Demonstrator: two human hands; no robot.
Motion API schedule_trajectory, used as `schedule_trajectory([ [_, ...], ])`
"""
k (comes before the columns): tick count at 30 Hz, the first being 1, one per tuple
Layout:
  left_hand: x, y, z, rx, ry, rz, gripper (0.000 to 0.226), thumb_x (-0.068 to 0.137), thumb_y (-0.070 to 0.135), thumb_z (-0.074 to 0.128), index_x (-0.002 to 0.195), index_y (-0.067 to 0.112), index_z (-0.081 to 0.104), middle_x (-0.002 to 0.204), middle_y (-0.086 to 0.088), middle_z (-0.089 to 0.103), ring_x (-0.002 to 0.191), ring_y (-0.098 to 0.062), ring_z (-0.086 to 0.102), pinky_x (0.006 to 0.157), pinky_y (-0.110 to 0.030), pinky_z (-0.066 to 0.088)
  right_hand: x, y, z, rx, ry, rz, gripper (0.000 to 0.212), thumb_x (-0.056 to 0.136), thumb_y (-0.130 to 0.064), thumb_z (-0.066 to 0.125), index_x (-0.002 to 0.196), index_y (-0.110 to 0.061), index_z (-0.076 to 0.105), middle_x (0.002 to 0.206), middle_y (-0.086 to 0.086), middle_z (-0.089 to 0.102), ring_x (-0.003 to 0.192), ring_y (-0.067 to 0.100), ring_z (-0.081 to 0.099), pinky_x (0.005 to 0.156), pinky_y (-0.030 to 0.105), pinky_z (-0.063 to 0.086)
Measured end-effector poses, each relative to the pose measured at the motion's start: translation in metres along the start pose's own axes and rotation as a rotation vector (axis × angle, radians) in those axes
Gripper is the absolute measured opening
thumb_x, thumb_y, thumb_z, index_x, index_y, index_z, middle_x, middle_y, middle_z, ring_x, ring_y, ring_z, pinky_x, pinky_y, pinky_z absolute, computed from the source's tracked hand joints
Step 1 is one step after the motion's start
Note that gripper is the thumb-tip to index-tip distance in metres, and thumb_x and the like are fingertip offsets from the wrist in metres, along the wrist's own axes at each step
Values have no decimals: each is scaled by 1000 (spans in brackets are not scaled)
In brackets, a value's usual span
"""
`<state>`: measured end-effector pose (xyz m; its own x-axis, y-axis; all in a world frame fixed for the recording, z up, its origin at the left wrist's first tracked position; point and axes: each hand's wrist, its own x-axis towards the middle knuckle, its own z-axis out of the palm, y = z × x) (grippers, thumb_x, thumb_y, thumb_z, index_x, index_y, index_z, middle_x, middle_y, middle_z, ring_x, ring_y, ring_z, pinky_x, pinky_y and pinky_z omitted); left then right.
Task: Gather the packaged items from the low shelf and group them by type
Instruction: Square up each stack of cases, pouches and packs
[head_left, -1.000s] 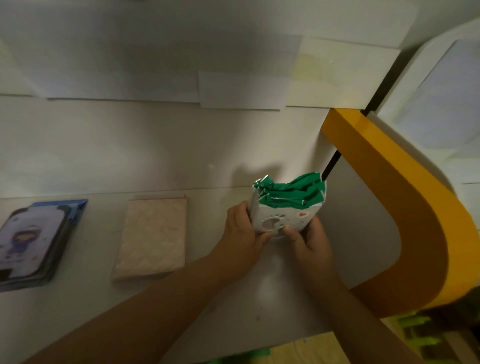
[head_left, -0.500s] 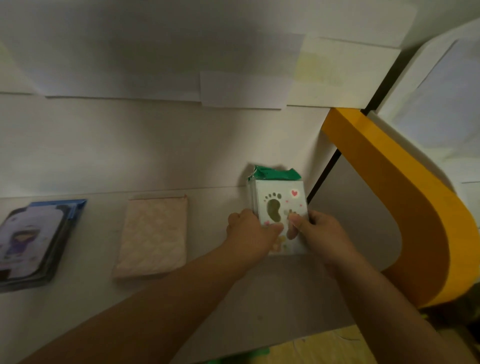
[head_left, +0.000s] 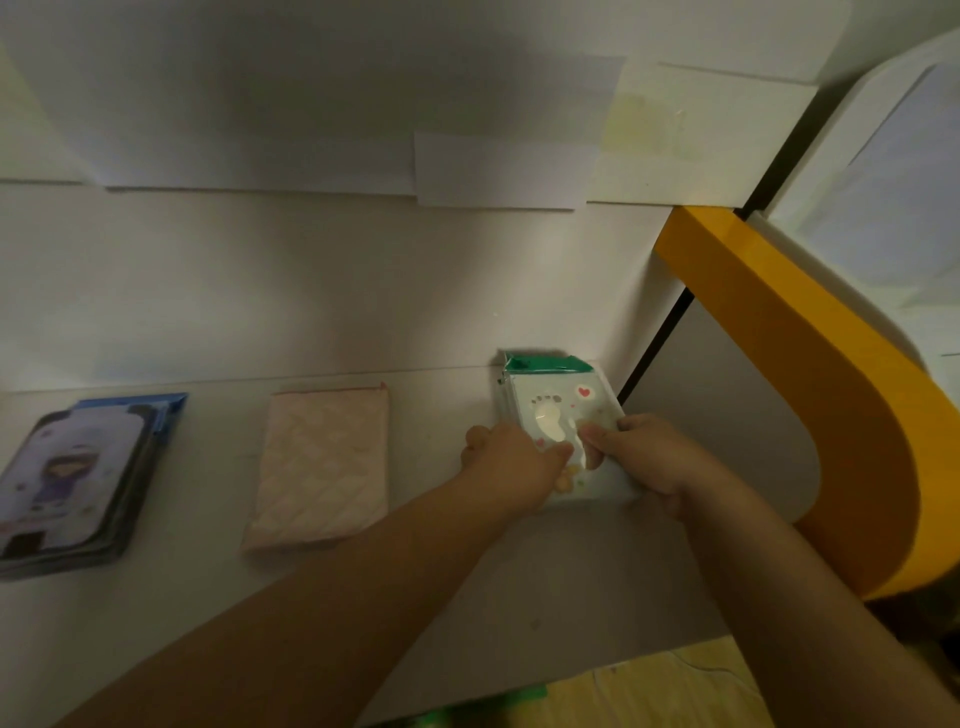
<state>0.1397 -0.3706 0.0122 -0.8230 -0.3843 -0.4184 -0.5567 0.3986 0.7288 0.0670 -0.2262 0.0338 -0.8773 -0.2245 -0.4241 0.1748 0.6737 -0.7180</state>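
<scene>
Both hands, left (head_left: 511, 462) and right (head_left: 641, 460), grip the green packs (head_left: 558, 410) lying flat on the shelf (head_left: 208, 519) right of the pink pack (head_left: 322, 462); best to square edges before letting go.

Bare shelf (head_left: 447, 519) strip between pink quilted pack (head_left: 322, 467) and footprint packs (head_left: 558, 410) — passable | right side blocked: yellow curved panel (head_left: 831, 395) close by | back wall (head_left: 311, 291) just behind the packs | blue-edged stack (head_left: 72, 483) far left — well apart
</scene>
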Motion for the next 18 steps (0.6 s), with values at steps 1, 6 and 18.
schedule_trajectory([
  [1, 0, 0, 0, 4, -9, -4, 70, 84, 58, 58, 138, 17, 44, 124, -8, 36, 111, -28, 49, 95, -43, 50, 1, 0, 0, 7, -6, 0, 36, 88, -35, 69, 60, -12, 71, 91, 12, 74, 79, 31, 69, 67, 35, 57],
  [6, -1, 3, -1, 24, -52, -43, 60, 85, 52, 55, 132, 15, 49, 124, -9, 35, 112, -30, 47, 96, -42, 49, 7, 2, 0, -55, -25, -20, 41, 89, -38, 67, 56, -14, 71, 90, 18, 75, 78, 35, 69, 79, 44, 58],
  [18, -8, -6, -17, -229, -164, -66, 66, 79, 44, 61, 138, 18, 46, 131, -8, 47, 110, -25, 53, 84, -32, 50, -1, -7, 5, -122, 42, -10, 37, 89, -36, 68, 60, -13, 71, 94, 14, 74, 87, 34, 68, 86, 41, 55],
])
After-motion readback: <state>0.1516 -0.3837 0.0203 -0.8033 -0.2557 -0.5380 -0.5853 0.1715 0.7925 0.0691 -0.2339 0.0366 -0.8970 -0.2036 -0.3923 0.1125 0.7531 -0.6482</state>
